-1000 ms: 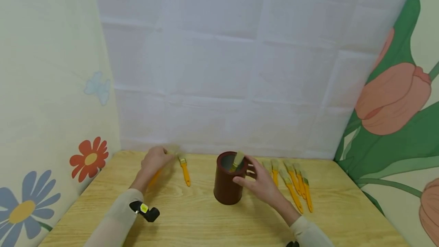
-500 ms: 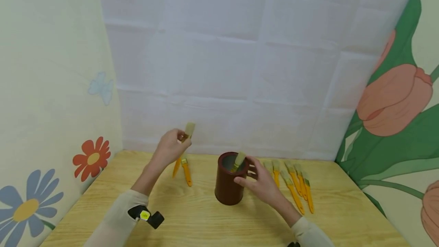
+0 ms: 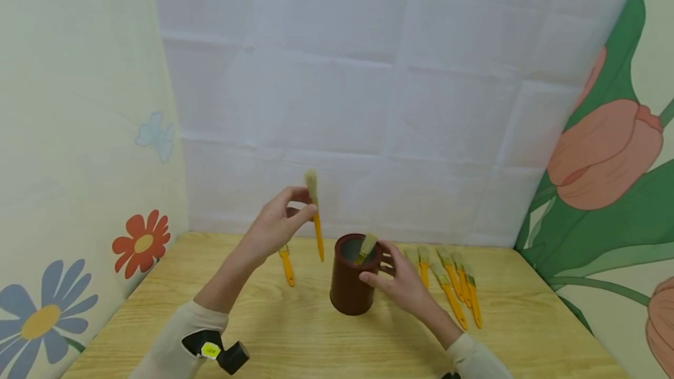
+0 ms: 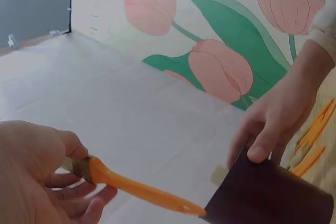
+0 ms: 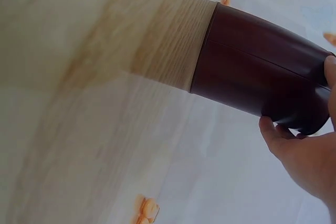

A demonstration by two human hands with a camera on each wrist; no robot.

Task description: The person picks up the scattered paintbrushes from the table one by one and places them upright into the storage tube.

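Paintbrush (image 3: pixel 316 224) pinched in left hand (image 3: pixel 274 228), handle down, beside brown cup (image 3: pixel 350 285); right hand (image 3: pixel 402 282) grips cup near worktop's (image 3: pixel 316 332) back edge. Likely next: lower handle into cup mouth.

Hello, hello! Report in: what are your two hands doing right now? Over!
Left hand pinches a yellow brush in the air, bristles up. Right hand grips the brown cup, one brush inside. Nothing between lifted brush and cup.

Cup (image 3: pixel 350 285) mid table (image 3: pixel 316 338); 1 brush (image 3: pixel 286 265) left, 5 brushes (image 3: pixel 447 282) right.
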